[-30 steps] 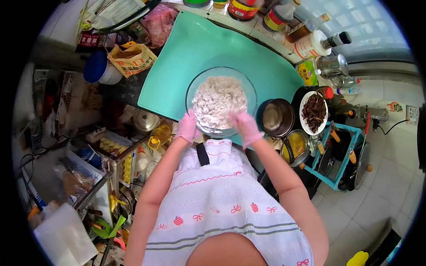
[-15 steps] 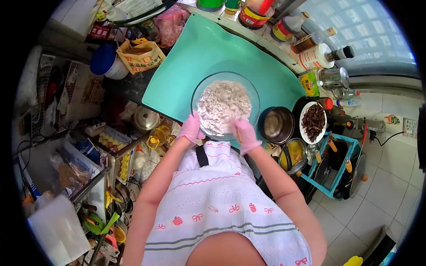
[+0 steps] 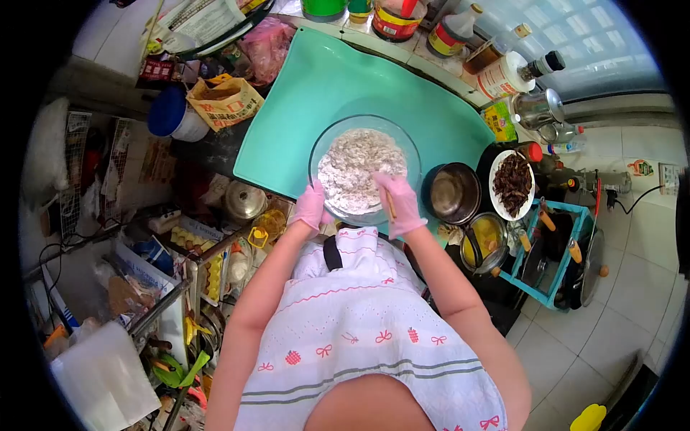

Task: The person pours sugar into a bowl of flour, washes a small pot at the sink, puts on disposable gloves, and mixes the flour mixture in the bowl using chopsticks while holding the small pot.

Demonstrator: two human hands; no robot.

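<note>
A clear glass bowl [image 3: 415, 147] stands on the green mat, filled with a white, crumbly flour mixture [image 3: 359, 161]. My left hand [image 3: 312, 206], in a pink glove, grips the bowl's near left rim. My right hand [image 3: 401, 205], gloved the same way, is closed around wooden chopsticks [image 3: 390, 204] at the bowl's near right side. Only a short length of the chopsticks shows; their tips are hidden by the hand and the flour.
The green mat [image 3: 287, 122] covers the counter. To the right are a dark pot [image 3: 454, 192], a white plate [image 3: 496, 194] of dark dried food, a pan [image 3: 485, 244] with yellow contents and a blue rack [image 3: 543, 291]. Bottles [image 3: 503, 75] line the back; a paper bag [image 3: 226, 104] stands left.
My right hand has shifted slightly right and up off the flour, still with the chopsticks in it. My left hand stays on the bowl's rim. The camera view has tilted a little.
</note>
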